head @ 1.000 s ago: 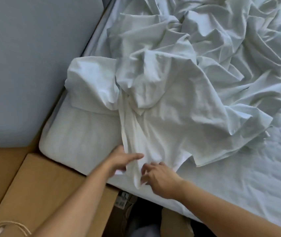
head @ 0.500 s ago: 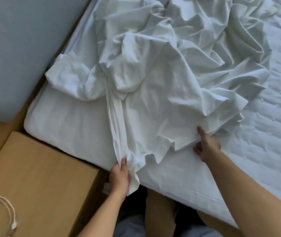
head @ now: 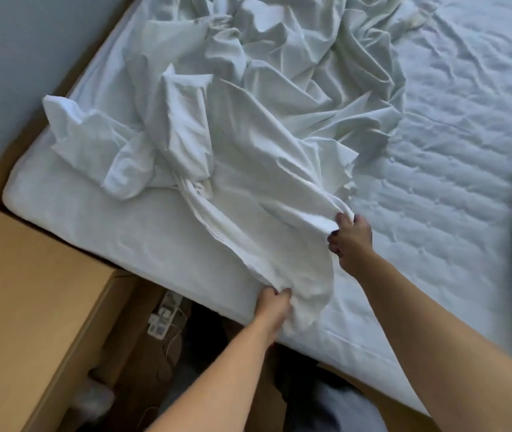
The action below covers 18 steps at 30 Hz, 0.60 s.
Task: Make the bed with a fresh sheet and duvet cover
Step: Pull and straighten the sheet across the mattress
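A crumpled white sheet (head: 264, 120) lies heaped over the near left part of the quilted mattress (head: 451, 182). My left hand (head: 271, 304) grips the sheet's edge at the mattress's near side. My right hand (head: 349, 238) pinches the same edge farther right, lifted a little above the mattress. The cloth between my hands hangs in a raised fold. A bunched corner of the sheet (head: 74, 132) rests near the mattress corner by the wall.
A light wooden bedside cabinet (head: 30, 307) stands at the left, next to the mattress corner. A power strip with cables (head: 164, 316) lies on the floor between cabinet and bed. A grey wall (head: 14, 57) runs along the bed's left side.
My right hand has closed on the sheet's edge and lifted it, where it lay flat on the cloth before. My left hand has moved right along the edge. The sheet has been pulled toward me.
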Motion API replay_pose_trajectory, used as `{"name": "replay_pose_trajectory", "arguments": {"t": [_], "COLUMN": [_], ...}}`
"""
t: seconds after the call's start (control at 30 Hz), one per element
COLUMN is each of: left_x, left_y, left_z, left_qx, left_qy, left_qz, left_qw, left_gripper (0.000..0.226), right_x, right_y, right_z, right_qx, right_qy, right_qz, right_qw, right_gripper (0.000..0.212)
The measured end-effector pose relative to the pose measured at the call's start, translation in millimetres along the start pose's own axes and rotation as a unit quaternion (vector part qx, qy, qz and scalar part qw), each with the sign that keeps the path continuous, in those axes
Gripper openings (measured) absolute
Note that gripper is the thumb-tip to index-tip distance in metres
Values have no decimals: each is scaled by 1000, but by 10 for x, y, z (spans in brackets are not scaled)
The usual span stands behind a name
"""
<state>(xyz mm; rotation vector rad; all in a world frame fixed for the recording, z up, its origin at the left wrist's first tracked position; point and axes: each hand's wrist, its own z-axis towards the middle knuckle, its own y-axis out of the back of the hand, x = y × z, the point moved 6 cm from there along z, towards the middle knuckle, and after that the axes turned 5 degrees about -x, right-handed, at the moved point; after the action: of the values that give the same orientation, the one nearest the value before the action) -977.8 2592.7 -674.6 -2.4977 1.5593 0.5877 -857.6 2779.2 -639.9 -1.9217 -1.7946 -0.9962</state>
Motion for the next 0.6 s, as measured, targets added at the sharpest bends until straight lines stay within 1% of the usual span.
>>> {"name": "replay_pose_trajectory", "arguments": {"t": [0.03, 0.07, 0.1, 0.13, 0.17, 0.2, 0.23, 0.27, 0.3, 0.33, 0.37, 0.4, 0.43, 0.47, 0.5, 0.53, 0.57, 0.6], "left_x": [-88, -150, -167, -146, -80, 1, 58, 81, 50, -43, -200, -401, -616, -853, -1083, -1304, -1505, -1678], "left_y": [-73, -177, -328, -491, -635, -737, -795, -780, -678, -493, -231, 66, 349, 628, 901, 1149, 1367, 1556], "left_z": [54, 66, 54, 25, -4, -48, -106, -135, -112, -46, 37, 120, 205, 297, 403, 504, 605, 691], "left_qx": [3, 14, 34, 53, 66, 67, 71, 79, 77, 60, 29, -1, -17, -29, -43, -55, -60, -61], "left_qy": [-6, 5, 28, 45, 50, 43, 27, 8, -9, -22, -26, -19, -12, -19, -32, -48, -58, -62], "left_qz": [-36, -88, -149, -177, -156, -100, -29, 41, 89, 112, 98, 37, -54, -140, -205, -245, -265, -279], "left_qw": [999, 996, 988, 982, 984, 992, 997, 996, 993, 992, 994, 999, 998, 989, 977, 967, 961, 956], "left_gripper": [16, 18, 22, 26, 30, 36, 39, 38, 33, 30, 32, 36, 43, 49, 56, 62, 68, 71], "right_x": [-22, -90, -222, -407, -607, -769, -861, -897, -897, -893, -905, -956, -1038, -1128, -1192, -1189, -1126, -1016], "right_y": [218, 365, 442, 463, 458, 458, 484, 537, 616, 691, 748, 785, 803, 821, 843, 855, 851, 820], "right_z": [45, 53, 34, -15, -70, -77, -53, -15, 11, 28, 34, 38, 18, -15, -48, -91, -128, -152], "right_qx": [-5, 17, 63, 126, 182, 197, 173, 124, 73, 44, 40, 57, 76, 91, 99, 93, 70, 23], "right_qy": [31, 30, 7, -28, -52, -44, -13, 29, 69, 101, 116, 117, 107, 95, 87, 79, 74, 83], "right_qz": [-67, -119, -176, -230, -268, -292, -306, -315, -321, -320, -321, -339, -385, -436, -473, -501, -527, -548], "right_qw": [997, 992, 982, 964, 945, 935, 936, 941, 942, 941, 939, 932, 914, 891, 871, 857, 844, 832], "right_gripper": [25, 39, 49, 51, 46, 35, 23, 19, 21, 20, 16, 13, 15, 20, 21, 19, 19, 27]}}
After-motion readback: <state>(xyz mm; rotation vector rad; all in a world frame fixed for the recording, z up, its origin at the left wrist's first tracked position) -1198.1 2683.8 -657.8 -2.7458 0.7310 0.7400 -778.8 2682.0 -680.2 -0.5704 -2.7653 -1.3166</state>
